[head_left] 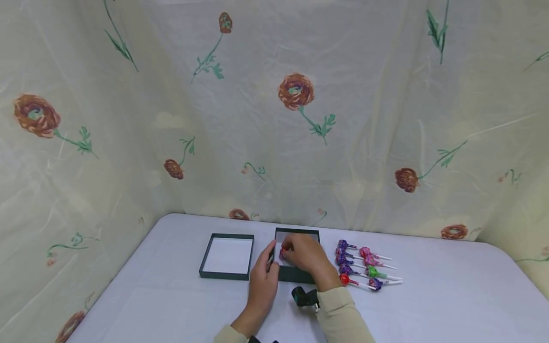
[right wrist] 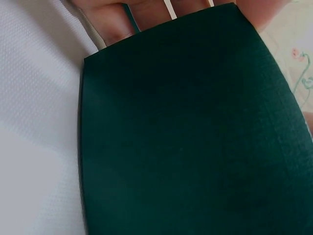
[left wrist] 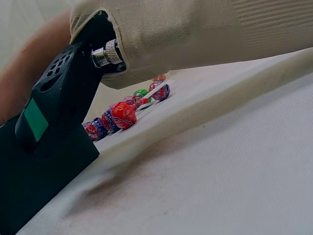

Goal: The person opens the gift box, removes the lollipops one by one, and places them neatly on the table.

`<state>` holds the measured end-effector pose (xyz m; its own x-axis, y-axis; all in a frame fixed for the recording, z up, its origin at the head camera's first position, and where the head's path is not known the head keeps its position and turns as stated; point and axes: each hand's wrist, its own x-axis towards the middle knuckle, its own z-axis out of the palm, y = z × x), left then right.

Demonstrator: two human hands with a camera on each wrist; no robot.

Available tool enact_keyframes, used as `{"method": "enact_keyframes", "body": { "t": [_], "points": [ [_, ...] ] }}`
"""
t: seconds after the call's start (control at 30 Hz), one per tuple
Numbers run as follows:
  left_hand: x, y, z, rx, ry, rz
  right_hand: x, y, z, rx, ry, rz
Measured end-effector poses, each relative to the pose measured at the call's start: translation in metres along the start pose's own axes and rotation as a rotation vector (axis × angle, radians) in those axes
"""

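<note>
A dark green box (head_left: 296, 274) with a pale inside stands mid-table. My left hand (head_left: 262, 277) holds its left wall, thumb and fingers on either side of the edge. My right hand (head_left: 305, 251) reaches over the front wall into the box, fingers curled on a lollipop (head_left: 282, 253) with a red and purple wrapper; its stick is hidden. In the right wrist view the box's green wall (right wrist: 186, 127) fills most of the picture, with fingers (right wrist: 151, 14) behind its top edge. The left wrist view shows a box corner (left wrist: 44, 176) below the right sleeve (left wrist: 176, 34).
To the left lies a shallow dark green lid (head_left: 224, 275) with a white inside. Right of the box several wrapped lollipops lie in two columns, among them a red one (head_left: 344, 279) and a green one (head_left: 372, 272). A flowered curtain (head_left: 356, 119) hangs behind the table.
</note>
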<state>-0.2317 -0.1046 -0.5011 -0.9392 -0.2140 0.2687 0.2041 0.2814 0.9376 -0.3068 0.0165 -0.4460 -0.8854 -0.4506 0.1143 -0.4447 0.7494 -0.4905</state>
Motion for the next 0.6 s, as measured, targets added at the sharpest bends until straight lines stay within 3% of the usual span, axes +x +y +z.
{"method": "enact_keyframes", "body": {
  "t": [0.33, 0.6],
  "points": [
    [-0.0007, 0.0026, 0.0008, 0.006, 0.012, -0.01, -0.001, 0.0015, 0.0019, 0.012, 0.056, -0.004],
    [-0.0004, 0.0022, 0.0009, 0.006, 0.01, -0.002, -0.0028, 0.0, 0.0006, 0.083, 0.1, 0.001]
  ]
}}
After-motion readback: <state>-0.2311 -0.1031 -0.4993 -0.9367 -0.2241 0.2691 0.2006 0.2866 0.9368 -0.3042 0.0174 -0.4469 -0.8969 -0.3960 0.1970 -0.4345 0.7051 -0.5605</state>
